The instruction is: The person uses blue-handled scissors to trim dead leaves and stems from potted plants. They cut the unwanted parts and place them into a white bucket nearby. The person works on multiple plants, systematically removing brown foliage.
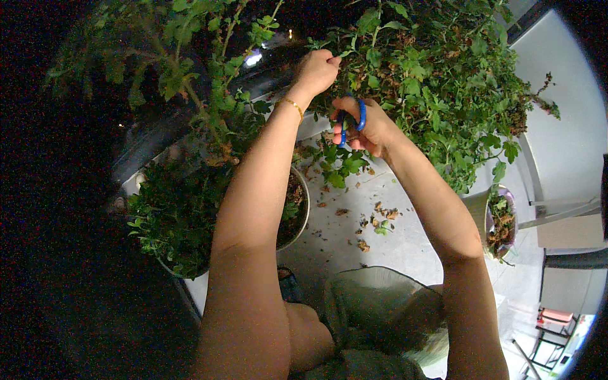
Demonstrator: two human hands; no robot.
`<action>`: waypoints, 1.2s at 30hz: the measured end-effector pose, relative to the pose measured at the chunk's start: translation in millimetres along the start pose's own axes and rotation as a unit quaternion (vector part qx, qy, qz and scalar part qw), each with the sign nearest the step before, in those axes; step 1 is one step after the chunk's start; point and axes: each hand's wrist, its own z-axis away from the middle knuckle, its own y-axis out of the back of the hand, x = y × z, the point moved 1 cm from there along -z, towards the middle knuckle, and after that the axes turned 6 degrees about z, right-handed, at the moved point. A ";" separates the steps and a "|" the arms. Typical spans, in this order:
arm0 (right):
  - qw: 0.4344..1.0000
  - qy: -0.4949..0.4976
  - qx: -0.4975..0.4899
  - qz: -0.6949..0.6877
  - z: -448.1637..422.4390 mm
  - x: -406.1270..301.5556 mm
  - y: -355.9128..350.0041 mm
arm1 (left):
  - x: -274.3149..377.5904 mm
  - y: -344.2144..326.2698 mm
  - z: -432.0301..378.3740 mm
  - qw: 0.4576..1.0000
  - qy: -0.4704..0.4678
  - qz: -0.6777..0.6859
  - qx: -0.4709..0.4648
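My left hand (317,71), with a gold bracelet (294,108) at its wrist, is closed at the edge of a leafy green plant (418,90). A narrow green leaf (349,53) comes out at its fingertips, pinched there. Below and to the right, my right hand (373,124) grips scissors with blue handles (362,115). Its thumb and fingers go through the loops. The scissor blades are hard to make out among hand and foliage. A low clump of lobed leaves (338,166) hangs beneath the right hand.
Dry leaves (365,244) lie scattered on the pale tiled floor (332,228). A round pot (306,204) stands partly behind my left forearm, near a dark bushy plant (175,218). Right of my right arm is a bin (479,209) holding plant clippings (501,223). A tall plant (223,85) rises at upper left.
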 end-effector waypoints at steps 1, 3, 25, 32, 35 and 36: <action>1.000 -0.010 0.003 -0.019 1.4 0.8 -0.5 | -0.3 -1.9 0.0 1.000 -0.001 -0.003 0.004; 0.999 -0.015 -0.020 -0.037 0.2 2.5 5.0 | -2.7 -3.7 1.2 0.999 -0.004 0.031 0.020; 0.997 0.030 -0.030 -0.060 -17.3 2.9 15.4 | -6.0 5.3 5.7 0.988 0.043 0.140 -0.044; 0.999 0.042 0.029 0.015 -0.6 -2.5 19.2 | -6.4 5.3 3.6 0.981 0.048 0.186 0.003; 0.997 0.068 0.020 0.035 -1.7 -3.9 22.8 | -6.5 8.2 2.4 0.958 0.101 0.267 0.017; 0.999 0.039 -0.012 -0.028 1.7 -5.6 26.6 | -4.6 12.6 3.9 0.934 0.131 0.333 0.009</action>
